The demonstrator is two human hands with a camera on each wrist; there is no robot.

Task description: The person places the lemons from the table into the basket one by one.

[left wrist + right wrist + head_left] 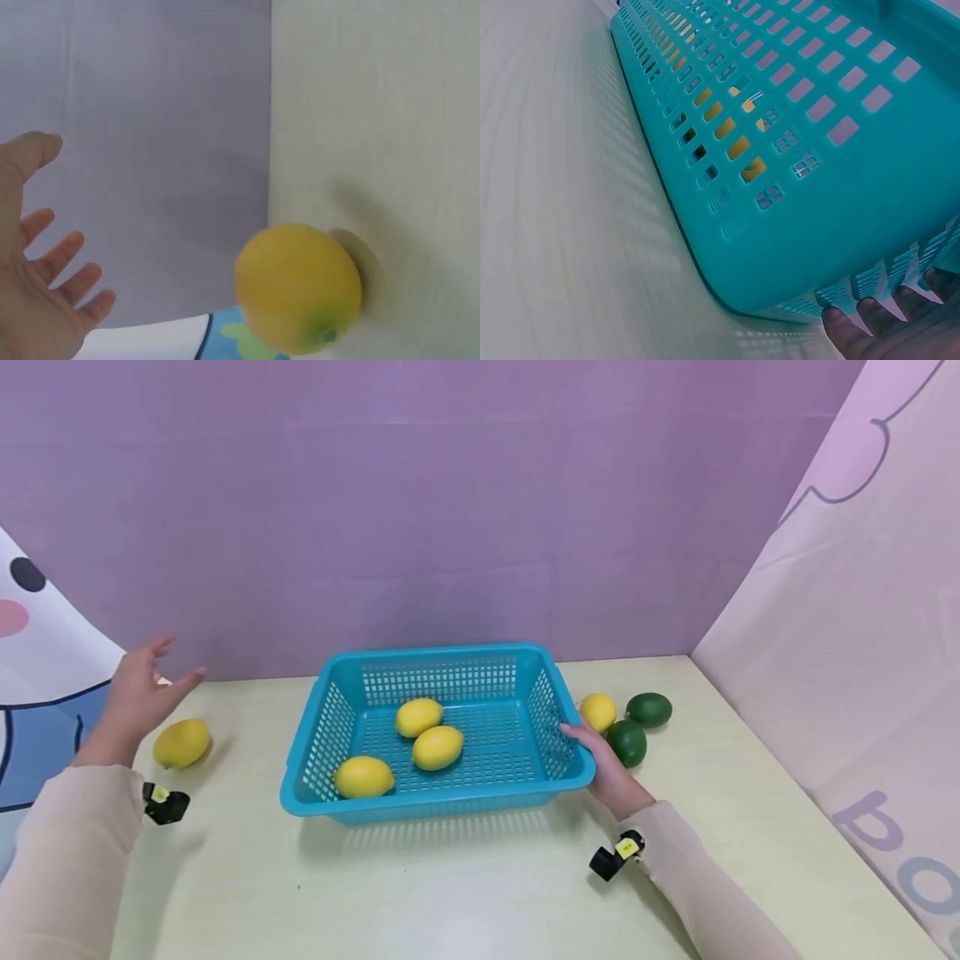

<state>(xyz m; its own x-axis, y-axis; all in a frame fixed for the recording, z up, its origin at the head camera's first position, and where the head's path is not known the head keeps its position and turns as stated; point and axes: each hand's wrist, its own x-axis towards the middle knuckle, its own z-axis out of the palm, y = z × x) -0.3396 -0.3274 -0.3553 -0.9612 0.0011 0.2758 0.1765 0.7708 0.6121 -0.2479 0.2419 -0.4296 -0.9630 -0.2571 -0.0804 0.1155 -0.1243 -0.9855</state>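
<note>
three lemons [438, 748] are already inside the one blue basket [480, 797], centre of the frame; outside are one lemon [182, 743] at left, another lemon [598, 712] and two green fruits [649, 710] at right. the left hand [142, 693] is spread near the left lemon, not touching; the right hand [609, 775] grips the basket's right end.

head: above desk [450, 885], facing forward-down, widest, reaching far edge | left wrist: turned sideways, close on lemon [300, 289] near far-left corner, shared with head | right wrist: low, very close along basket [802, 214], shared with head
</note>
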